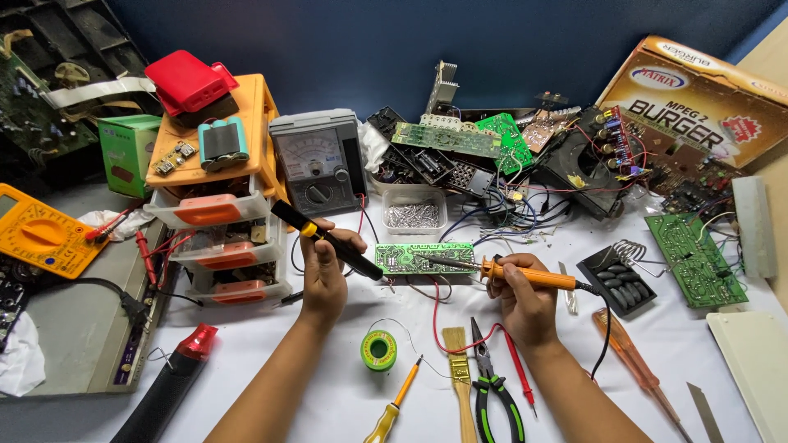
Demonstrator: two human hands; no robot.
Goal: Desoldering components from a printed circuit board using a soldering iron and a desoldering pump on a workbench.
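White bench: both hands' fingers curled around tools.

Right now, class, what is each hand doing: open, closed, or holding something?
Left hand: closed around a black desoldering pump, its tip at the green circuit board.
Right hand: closed around an orange soldering iron, its tip on the board.

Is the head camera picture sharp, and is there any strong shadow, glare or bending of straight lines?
Head view: sharp at the green circuit board and both hands, left hand, right hand; light is even and soft, with faint shadows on the white table; no strong glare; the wide lens bends the edges, as at the cardboard box.
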